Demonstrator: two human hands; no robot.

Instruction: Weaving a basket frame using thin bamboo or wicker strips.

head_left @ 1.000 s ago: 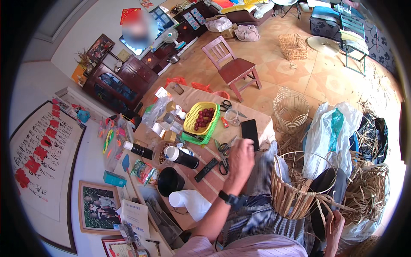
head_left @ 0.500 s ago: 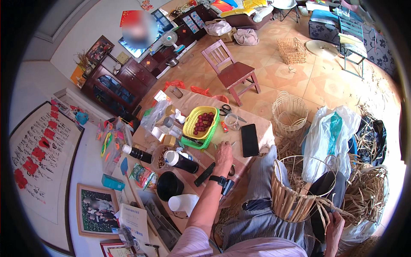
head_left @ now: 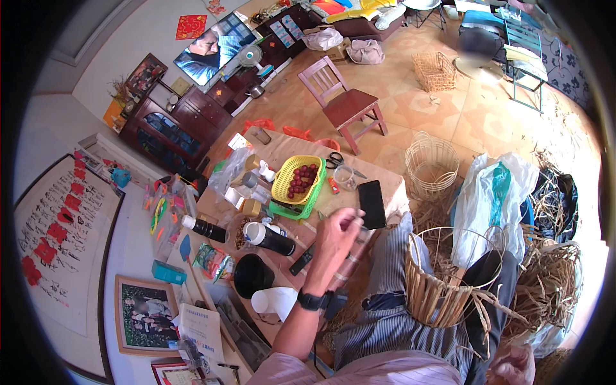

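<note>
My left hand [head_left: 338, 239] hovers over the near right edge of the low table [head_left: 305, 146], fingers curled together. Something small and pale seems to show by its fingertips, too blurred to name. Close to it lie a black phone [head_left: 372, 204] and a black remote control [head_left: 302, 260]. On my lap rests a partly woven basket [head_left: 436, 298], with broad brown strips round its lower wall and thin bare hoops above. Loose strip ends hang from its right side. My right hand [head_left: 510, 367], smeared by motion at the lower right, is below those ends and apart from the basket.
A yellow basket of dark red fruit [head_left: 301, 179], scissors [head_left: 334, 160], a clear cup [head_left: 344, 177] and a dark bottle with a white cap [head_left: 269, 239] crowd the table. To the right are a pale wicker basket [head_left: 431, 163], a white plastic bag [head_left: 478, 212] and dried strips [head_left: 545, 282].
My left hand has lifted off the tabletop and come nearer, turning with its fingers curled. My right hand has dropped down and away from the strip ends. The lap basket has stayed put.
</note>
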